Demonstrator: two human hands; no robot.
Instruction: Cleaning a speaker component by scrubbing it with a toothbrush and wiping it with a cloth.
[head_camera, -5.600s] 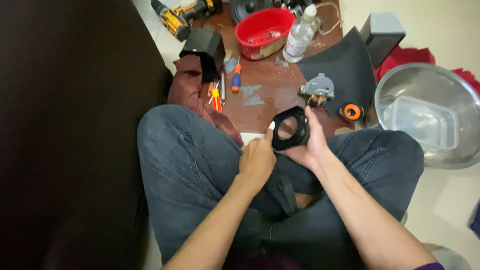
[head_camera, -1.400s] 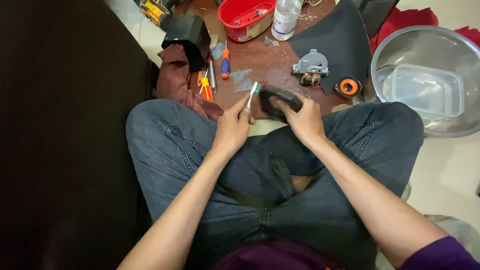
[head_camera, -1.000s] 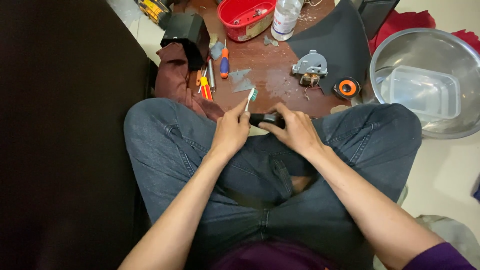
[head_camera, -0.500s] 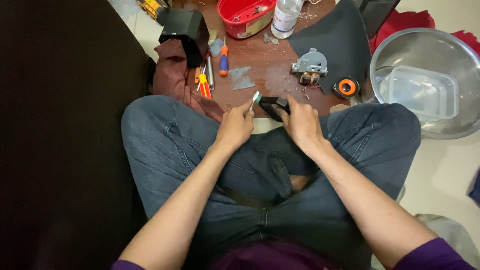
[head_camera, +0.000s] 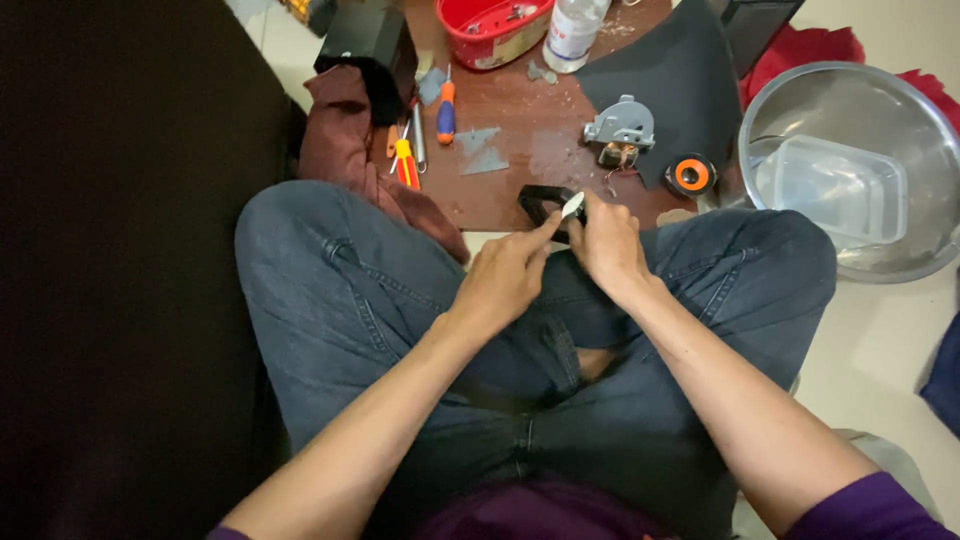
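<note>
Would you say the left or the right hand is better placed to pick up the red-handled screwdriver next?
Probably the left hand: the red-handled screwdriver lies on its side of the board, while the right hand steadies the black part.

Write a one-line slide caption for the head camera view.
Seated cross-legged, left hand works a small white tool against the black part held by right hand.

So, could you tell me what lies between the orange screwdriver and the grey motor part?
Head view: two flat grey scraps on the brown board.
</note>
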